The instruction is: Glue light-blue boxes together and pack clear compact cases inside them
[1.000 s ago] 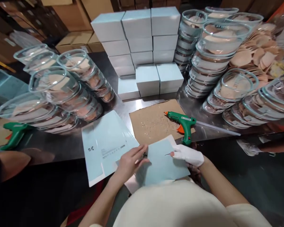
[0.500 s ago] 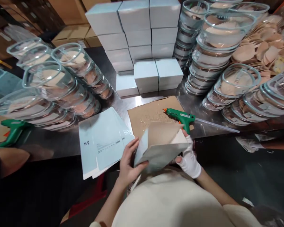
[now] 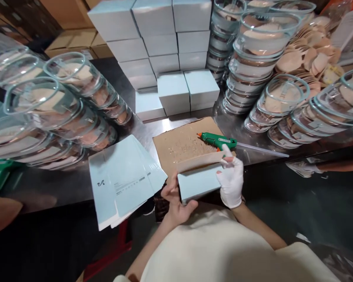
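A light-blue cardboard box (image 3: 199, 182) is held low in front of my body, its long blue side facing up and a pale flap (image 3: 198, 161) standing along the far edge. My bare left hand (image 3: 178, 199) grips the left end, thumb on the near edge. In a white glove with bare fingertips, my right hand (image 3: 231, 178) has its thumb at the box's right end and its index finger raised by the flap. Just beyond lies a green glue gun (image 3: 219, 140) with a clear glue stick (image 3: 261, 149) in its rear, resting on brown cardboard (image 3: 176, 145).
Flat blue box blanks (image 3: 126, 172) lie at left on the metal table (image 3: 147, 131). Finished-looking blue boxes (image 3: 161, 45) are stacked behind. Stacks of glass containers (image 3: 41, 98) stand left, more glass containers (image 3: 253, 55) right. Another green glue gun (image 3: 0, 172) sits far left, near someone's arm (image 3: 2, 211).
The box's flaps, open before, are now folded so a closed blue side faces up. My right hand has come up over its right end. The view has shifted slightly right.
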`<state>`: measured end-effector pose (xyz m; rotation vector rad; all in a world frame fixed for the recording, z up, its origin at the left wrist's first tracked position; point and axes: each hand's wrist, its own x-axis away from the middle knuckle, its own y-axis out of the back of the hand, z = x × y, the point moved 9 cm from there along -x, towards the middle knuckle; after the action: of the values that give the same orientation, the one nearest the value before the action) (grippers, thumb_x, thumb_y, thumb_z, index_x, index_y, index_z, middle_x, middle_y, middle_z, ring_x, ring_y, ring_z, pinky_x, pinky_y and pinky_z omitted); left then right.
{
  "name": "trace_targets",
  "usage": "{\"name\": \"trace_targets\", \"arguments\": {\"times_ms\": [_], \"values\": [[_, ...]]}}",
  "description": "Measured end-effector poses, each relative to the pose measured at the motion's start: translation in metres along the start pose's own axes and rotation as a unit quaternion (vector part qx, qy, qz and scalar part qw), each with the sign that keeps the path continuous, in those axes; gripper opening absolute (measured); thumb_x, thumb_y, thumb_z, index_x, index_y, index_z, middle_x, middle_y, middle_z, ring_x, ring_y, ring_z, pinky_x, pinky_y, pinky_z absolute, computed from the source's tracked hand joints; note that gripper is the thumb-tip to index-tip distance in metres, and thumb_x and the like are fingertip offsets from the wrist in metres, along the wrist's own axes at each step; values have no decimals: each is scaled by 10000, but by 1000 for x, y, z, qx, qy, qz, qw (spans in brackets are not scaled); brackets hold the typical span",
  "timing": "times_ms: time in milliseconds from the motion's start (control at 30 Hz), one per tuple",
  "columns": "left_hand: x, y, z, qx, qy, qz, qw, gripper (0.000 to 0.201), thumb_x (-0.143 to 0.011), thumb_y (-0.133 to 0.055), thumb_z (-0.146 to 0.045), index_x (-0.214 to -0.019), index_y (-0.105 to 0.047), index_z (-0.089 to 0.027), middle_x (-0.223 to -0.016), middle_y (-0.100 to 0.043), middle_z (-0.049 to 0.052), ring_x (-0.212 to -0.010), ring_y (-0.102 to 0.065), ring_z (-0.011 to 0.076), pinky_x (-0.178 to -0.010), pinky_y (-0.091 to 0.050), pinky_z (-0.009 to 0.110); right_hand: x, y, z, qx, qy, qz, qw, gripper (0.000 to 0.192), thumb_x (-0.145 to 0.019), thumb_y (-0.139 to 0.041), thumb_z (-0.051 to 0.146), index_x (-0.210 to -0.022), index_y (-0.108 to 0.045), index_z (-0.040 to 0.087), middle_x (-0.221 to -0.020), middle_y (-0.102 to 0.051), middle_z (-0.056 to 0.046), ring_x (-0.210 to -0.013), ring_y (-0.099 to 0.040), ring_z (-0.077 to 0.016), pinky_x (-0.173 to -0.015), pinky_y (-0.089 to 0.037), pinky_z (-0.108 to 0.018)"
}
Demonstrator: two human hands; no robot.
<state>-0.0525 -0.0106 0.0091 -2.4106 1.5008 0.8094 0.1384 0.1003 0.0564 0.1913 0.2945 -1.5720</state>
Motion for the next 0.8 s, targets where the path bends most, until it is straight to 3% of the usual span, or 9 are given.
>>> {"name": "trace_targets", "arguments": {"times_ms": [100,200,300,367,400,500,600,667,800], "values": [[-12,-4,-21,-33,-70,77,994,484,-901,-797,-395,-1298,-533,-308,-1384,-582,128,-1231,-653,266,-975,-560,408,-7,8,-7,-13,-45,6,999,403,-883,-706,417,-1215,-519,284,-1578,-548,-135,-1286,-656,-248,-1057,-550,-419],[-21,14,-14,-60,-30,67,996,343,-883,-815,-315,-1182,-655,-262,-1348,-626,110,-1159,-689,241,-938,-562,348,-27,35,-20,161,-92,14,983,353,-942,-601,517,-1166,-578,246,-1320,-702,-139,-1053,-722,-243,-956,-575,-406],[-22,34,4,-73,32,5,997,319,-881,-810,-333,-1161,-685,-247,-1279,-664,88,-1214,-664,256,-1013,-535,373,-53,61,-42,408,-184,35,894,369,-864,-677,534,-1023,-643,203,-1134,-730,-167,-1053,-710,-333,-1010,-517,-494],[-20,37,12,-72,50,-12,996,311,-888,-800,-347,-1162,-685,-256,-1245,-672,70,-1287,-618,264,-1097,-483,400,-64,68,-60,462,-264,72,844,342,-727,-796,431,-924,-648,193,-1052,-740,-181,-1071,-702,-399,-1006,-495,-526],[-20,36,15,-72,52,-14,996,308,-893,-795,-350,-1166,-682,-264,-1228,-672,62,-1323,-589,265,-1137,-448,410,-68,68,-67,454,-290,83,838,322,-680,-816,376,-882,-645,193,-992,-746,-168,-1053,-706,-405,-982,-502,-513],[-20,33,20,-70,65,-22,995,284,-914,-765,-390,-1156,-672,-273,-1158,-668,53,-1372,-532,270,-1165,-401,412,-73,67,-76,387,-308,78,866,230,-663,-772,330,-794,-639,195,-753,-712,-86,-839,-724,-320,-791,-548,-393],[-25,29,25,-64,101,-35,992,289,-918,-745,-456,-1120,-671,-263,-1115,-666,55,-1283,-575,271,-1058,-460,378,-66,65,-75,306,-300,56,902,223,-734,-678,409,-767,-600,202,-596,-621,-20,-593,-651,-225,-570,-514,-314],[-31,27,23,-59,115,-41,991,293,-915,-747,-460,-1113,-671,-257,-1100,-661,53,-1188,-609,256,-983,-481,353,-59,63,-64,263,-271,25,926,274,-771,-644,469,-838,-561,216,-648,-638,-7,-587,-649,-197,-563,-536,-303],[-46,18,11,-50,108,-35,992,276,-922,-755,-405,-1142,-668,-263,-1081,-647,42,-1064,-631,227,-897,-494,330,-55,63,-2,114,-99,-100,984,405,-727,-825,446,-944,-548,245,-845,-713,-5,-719,-700,-187,-690,-613,-321]]}}
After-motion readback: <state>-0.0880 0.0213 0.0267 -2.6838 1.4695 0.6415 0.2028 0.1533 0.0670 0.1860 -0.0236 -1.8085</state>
